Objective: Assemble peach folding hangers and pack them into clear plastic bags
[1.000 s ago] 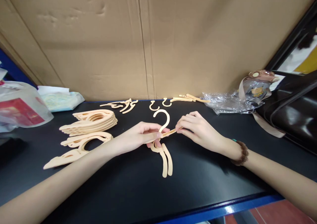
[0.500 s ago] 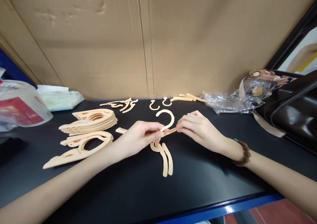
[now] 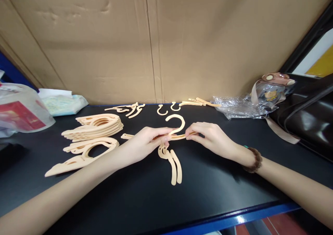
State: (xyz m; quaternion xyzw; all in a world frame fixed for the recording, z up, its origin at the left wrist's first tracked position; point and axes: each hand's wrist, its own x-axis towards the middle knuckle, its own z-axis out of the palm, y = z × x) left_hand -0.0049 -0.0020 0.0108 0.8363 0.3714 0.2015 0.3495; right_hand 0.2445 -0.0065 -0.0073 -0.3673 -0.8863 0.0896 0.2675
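Observation:
Both hands meet over the middle of the black table (image 3: 213, 193). My left hand (image 3: 145, 143) pinches a thin peach strip (image 3: 179, 137) and the stem of a peach hook piece (image 3: 177, 123) that stands up between the hands. My right hand (image 3: 212, 138), with a bead bracelet on the wrist, pinches the strip's right end. Two curved peach arm pieces (image 3: 173, 165) hang from the joint and rest on the table below my hands.
A stack of finished peach hangers (image 3: 96, 125) and loose ones (image 3: 83, 151) lie at left. Small hook and strip parts (image 3: 161, 108) line the back by the cardboard wall (image 3: 156, 41). Plastic bags (image 3: 23, 110) sit far left; clear wrap, a bottle (image 3: 270, 89) and a dark bag (image 3: 307, 117) at right.
The hook has shifted a little right and upright. The strip between my hands has levelled out and my right hand has dropped slightly. A strip end now shows left of my left hand.

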